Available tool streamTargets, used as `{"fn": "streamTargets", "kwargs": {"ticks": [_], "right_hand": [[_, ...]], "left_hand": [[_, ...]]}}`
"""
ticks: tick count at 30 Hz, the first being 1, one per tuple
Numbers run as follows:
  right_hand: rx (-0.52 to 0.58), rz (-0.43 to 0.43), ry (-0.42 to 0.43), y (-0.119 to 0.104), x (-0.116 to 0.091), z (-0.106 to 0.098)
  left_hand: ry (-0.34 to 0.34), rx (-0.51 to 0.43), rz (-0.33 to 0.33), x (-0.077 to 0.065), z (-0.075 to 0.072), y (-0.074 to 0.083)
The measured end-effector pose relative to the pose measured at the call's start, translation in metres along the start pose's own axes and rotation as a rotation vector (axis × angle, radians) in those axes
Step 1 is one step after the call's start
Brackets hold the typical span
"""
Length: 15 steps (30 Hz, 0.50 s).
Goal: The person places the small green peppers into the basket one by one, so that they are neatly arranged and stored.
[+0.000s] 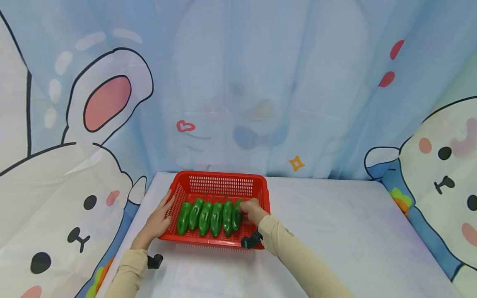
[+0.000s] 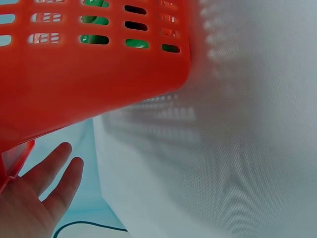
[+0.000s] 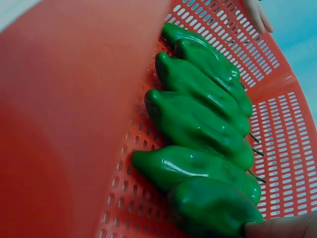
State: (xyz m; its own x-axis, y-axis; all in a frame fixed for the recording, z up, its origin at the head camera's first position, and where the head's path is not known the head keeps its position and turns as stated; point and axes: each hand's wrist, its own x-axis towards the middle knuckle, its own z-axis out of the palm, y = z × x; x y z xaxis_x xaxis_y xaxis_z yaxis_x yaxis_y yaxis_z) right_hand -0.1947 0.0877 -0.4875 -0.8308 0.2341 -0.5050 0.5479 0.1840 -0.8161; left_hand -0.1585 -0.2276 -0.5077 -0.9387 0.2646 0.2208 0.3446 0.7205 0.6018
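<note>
Several glossy green peppers lie side by side in a red plastic basket with slotted walls. My right hand reaches over the basket's right side and pinches the rightmost green pepper near its stem end. In the right wrist view only a fingertip shows on that pepper; the other fingers are out of sight. At the basket's left side, my left hand rests against the rim. Its fingers are straight and spread in the left wrist view, beside the outer wall.
The basket stands on a white-covered table, towards the back left. Behind and around hangs a pale blue curtain printed with cartoon animals. A dark wrist camera on the right sleeve overlaps the basket's front right corner.
</note>
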Motion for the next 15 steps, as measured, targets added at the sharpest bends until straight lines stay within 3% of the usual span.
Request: {"fn": "streamTargets", "kwargs": {"ticks": [10, 15], "right_hand": [[-0.029, 0.045, -0.018, -0.0029, 0.0042, -0.0068], [-0.073, -0.036, -0.022, -0.0014, 0.0053, -0.0074]], "left_hand": [[-0.014, -0.005, 0.013, 0.0061, 0.0018, 0.0030], [-0.019, -0.002, 0.001, 0.0052, -0.0001, 0.0026]]}}
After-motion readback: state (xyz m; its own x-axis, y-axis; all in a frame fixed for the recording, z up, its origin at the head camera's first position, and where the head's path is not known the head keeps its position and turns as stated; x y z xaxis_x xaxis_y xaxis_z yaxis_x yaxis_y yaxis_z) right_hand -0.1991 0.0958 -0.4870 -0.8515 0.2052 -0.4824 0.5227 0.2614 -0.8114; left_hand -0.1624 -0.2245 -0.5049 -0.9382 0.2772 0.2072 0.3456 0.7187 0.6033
